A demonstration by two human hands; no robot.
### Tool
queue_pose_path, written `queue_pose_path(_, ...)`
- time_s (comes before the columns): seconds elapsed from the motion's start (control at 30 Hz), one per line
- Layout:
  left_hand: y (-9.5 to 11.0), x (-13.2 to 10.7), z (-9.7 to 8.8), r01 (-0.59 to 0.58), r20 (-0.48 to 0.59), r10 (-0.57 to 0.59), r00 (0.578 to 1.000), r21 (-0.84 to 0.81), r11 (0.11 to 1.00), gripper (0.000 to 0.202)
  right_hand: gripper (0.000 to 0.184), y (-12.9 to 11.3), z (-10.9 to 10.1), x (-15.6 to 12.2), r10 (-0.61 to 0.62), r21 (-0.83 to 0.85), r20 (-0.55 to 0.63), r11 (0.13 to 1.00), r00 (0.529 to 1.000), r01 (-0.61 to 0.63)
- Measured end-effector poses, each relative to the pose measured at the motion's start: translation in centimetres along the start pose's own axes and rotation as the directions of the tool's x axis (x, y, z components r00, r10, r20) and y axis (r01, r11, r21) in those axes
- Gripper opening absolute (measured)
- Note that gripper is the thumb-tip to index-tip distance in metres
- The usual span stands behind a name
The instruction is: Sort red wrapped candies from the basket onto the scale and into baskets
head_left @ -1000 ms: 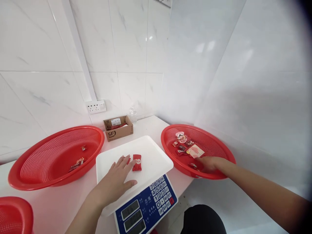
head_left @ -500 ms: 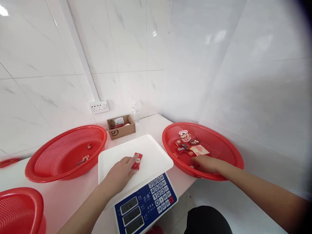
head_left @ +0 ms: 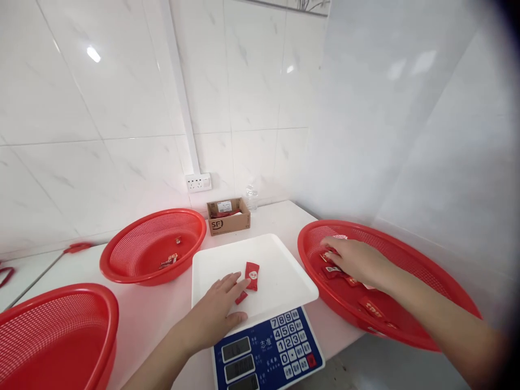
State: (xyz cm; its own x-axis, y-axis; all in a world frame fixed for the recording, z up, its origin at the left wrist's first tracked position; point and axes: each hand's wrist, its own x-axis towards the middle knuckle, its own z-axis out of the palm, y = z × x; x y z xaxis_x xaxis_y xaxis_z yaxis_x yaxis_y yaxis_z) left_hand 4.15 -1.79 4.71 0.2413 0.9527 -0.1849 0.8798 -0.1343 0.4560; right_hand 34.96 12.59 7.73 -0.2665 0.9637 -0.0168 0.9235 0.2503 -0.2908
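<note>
My left hand lies flat and open on the white tray of a blue electronic scale. Its fingertips touch a small red packet, and a second red packet lies just beyond them. My right hand reaches into the red mesh basket on the right, palm down over several red packets. Its fingertips are bent among the packets at the far side, and whether they hold one is hidden.
A second red basket with a few packets sits behind the scale on the left. A third red basket is at the near left. A small cardboard box, a clear bottle and a wall socket are at the back.
The view has swung left. My right hand moved from the near rim of the right basket to its far side. My left hand slid slightly, uncovering a small red packet.
</note>
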Motion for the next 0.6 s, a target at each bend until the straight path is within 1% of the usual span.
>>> queue_pose_path(0.03, 0.0, 0.0, 0.0, 0.009, -0.007, -0.009, 1.0, 0.009, 1.0, 0.061, 0.023, -1.6, 0.0, -0.2, -0.056, 0.041, 0.02, 0.998, 0.998, 0.055)
queue_pose_path(0.07, -0.1, 0.0, 0.0, 0.015, -0.015, -0.015, 1.0, 0.016, 1.0, 0.062, 0.024, -3.1, 0.0, -0.6, -0.149, 0.11, 0.016, 0.983, 0.989, 0.146)
queue_pose_path(0.1, -0.2, 0.1, 0.0, 0.015, -0.024, -0.014, 1.0, 0.02, 1.0, 0.062, 0.026, -4.4, 0.2, -0.9, -0.244, 0.19, 0.023, 0.953, 0.97, 0.235)
queue_pose_path(0.17, -0.4, 0.2, 0.1, 0.006, -0.038, -0.005, 0.999, 0.023, 1.0, 0.063, 0.036, -6.7, 0.6, -1.6, -0.342, 0.296, 0.034, 0.901, 0.939, 0.317)
queue_pose_path(0.23, -0.6, 0.4, 0.3, -0.003, -0.035, 0.004, 0.999, 0.034, 0.999, 0.066, 0.041, -7.9, 1.2, -2.2, -0.413, 0.301, 0.014, 0.87, 0.911, 0.39)
queue_pose_path(0.3, -0.7, 0.7, 0.6, -0.012, -0.013, 0.013, 1.0, 0.065, 0.998, 0.07, 0.041, -8.2, 1.7, -2.8, -0.443, 0.246, -0.016, 0.867, 0.896, 0.433)
queue_pose_path(0.33, -0.7, 0.9, 0.7, -0.019, -0.001, 0.019, 1.0, 0.087, 0.996, 0.071, 0.041, -7.8, 1.9, -2.9, -0.443, 0.218, -0.027, 0.872, 0.896, 0.437)
queue_pose_path(0.4, -0.4, 1.3, 1.0, -0.038, 0.012, 0.037, 0.999, 0.137, 0.99, 0.073, 0.039, -6.3, 2.3, -2.9, -0.408, 0.186, -0.037, 0.894, 0.912, 0.407)
queue_pose_path(0.47, 0.1, 1.9, 1.2, -0.072, 0.012, 0.071, 0.997, 0.176, 0.982, 0.073, 0.037, -3.8, 2.6, -2.4, -0.336, 0.178, -0.034, 0.925, 0.941, 0.337)
queue_pose_path(0.5, 0.4, 2.2, 1.2, -0.095, 0.014, 0.094, 0.995, 0.189, 0.977, 0.073, 0.036, -2.3, 2.7, -2.0, -0.27, 0.164, -0.038, 0.948, 0.962, 0.273)
queue_pose_path(0.53, 0.7, 2.7, 1.2, -0.121, 0.019, 0.119, 0.993, 0.2, 0.972, 0.072, 0.037, -0.7, 2.9, -1.5, -0.208, 0.159, -0.008, 0.965, 0.978, 0.207)
queue_pose_path(0.57, 1.0, 3.2, 1.2, -0.145, 0.033, 0.141, 0.989, 0.21, 0.967, 0.069, 0.038, 0.8, 3.1, -1.1, -0.15, 0.161, 0.083, 0.978, 0.985, 0.135)
queue_pose_path(0.6, 1.2, 3.7, 1.1, -0.161, 0.052, 0.153, 0.987, 0.22, 0.962, 0.065, 0.039, 2.2, 3.2, -0.7, -0.132, 0.162, 0.15, 0.981, 0.98, 0.107)
